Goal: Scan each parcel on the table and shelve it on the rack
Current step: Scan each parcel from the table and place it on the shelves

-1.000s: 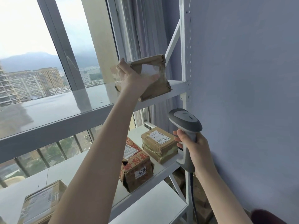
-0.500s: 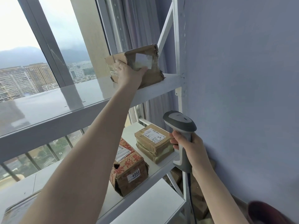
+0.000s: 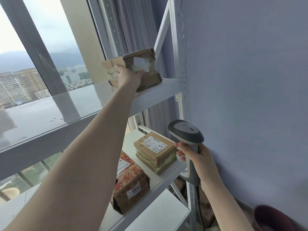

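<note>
Left hand: the left hand [image 3: 127,77] is raised on an outstretched bare arm, with its palm against the near corner of a parcel [image 3: 150,76]. The fingers [image 3: 116,71] lie spread and fairly straight over the taped side. The thumb reaches across the other side, below a shiny patch of tape.
Right hand: the right hand [image 3: 200,161] is lower and nearer the body, clenched round the grip of a scanner [image 3: 185,132]. The first finger lies at the front of the grip.
Scanner: grey and white, held upright, its head above the right hand. A dark cable hangs down from the grip.
Parcel: a worn brown cardboard box, sitting on the top shelf [image 3: 160,90] of the rack [image 3: 174,47] under the left hand. It is at the shelf's right end, beside the white corner post.
Next shelf down: a taped brown box [image 3: 155,151] with a white label lies just left of the right hand's fingers. Left of it, under the left forearm, a box with red print [image 3: 133,184] carries a sticker reading 4068.
Below the right hand: more brown boxes [image 3: 206,214], partly hidden by the rack.
Right of both hands: a plain pale wall [image 3: 250,80].
Beyond the left hand: a curtain [image 3: 130,27] and a large window [image 3: 41,52] showing city buildings and hills.
</note>
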